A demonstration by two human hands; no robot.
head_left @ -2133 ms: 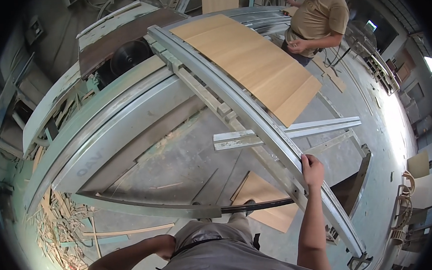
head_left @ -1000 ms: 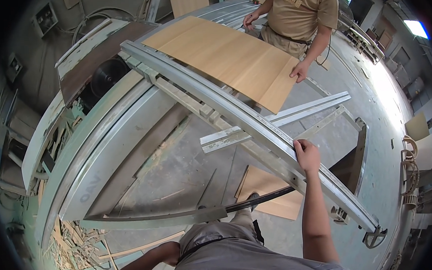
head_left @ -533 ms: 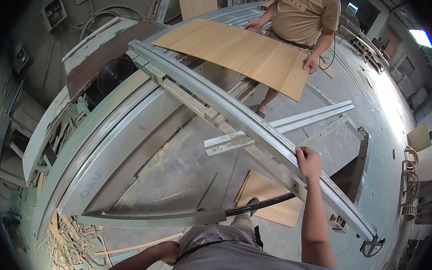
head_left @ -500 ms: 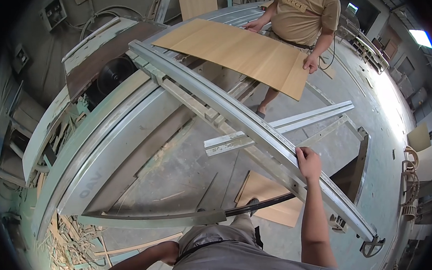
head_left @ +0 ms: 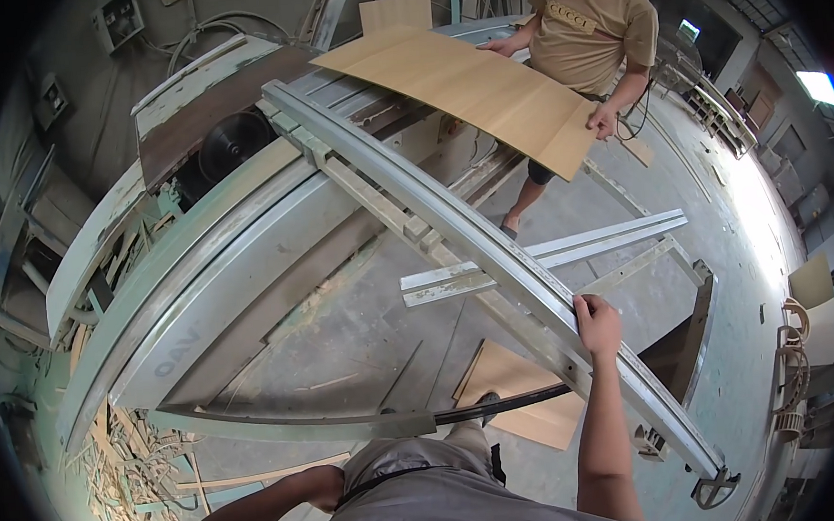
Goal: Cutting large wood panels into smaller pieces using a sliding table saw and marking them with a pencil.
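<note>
1. Grooved aluminium rail (head_left: 464, 221) runs slantwise across the floor space before me, from the long grey machine bed (head_left: 245, 261) at its far end to near the person's right side, where a small metal bracket (head_left: 714, 488) sits at its tip.
2. The person's right hand (head_left: 598, 324) grips the rail's near half, fingers curled close over the edge, with scarcely any gap.
3. The left hand (head_left: 328, 484) sits against the hip; its fingers are tucked out of sight, so I can't tell how far open they are or whether they hold anything.
4. Under the rail, a shorter metal bar (head_left: 616, 237) crosses, sticking out on both sides.
5. Beyond the rail, a co-worker in a tan T-shirt (head_left: 603, 15) holds a pale wood-grain panel (head_left: 464, 86) with both hands, one at the long edge, one near the corner.
6. A wood-grain board (head_left: 519, 374) lies on the floor near the person's shoe (head_left: 489, 404).
7. Wood offcuts (head_left: 134, 478) lie heaped at the left.
8. Behind the bed sits a dark disc (head_left: 235, 145), perhaps a blade, though the shadow makes it hard to say.
</note>
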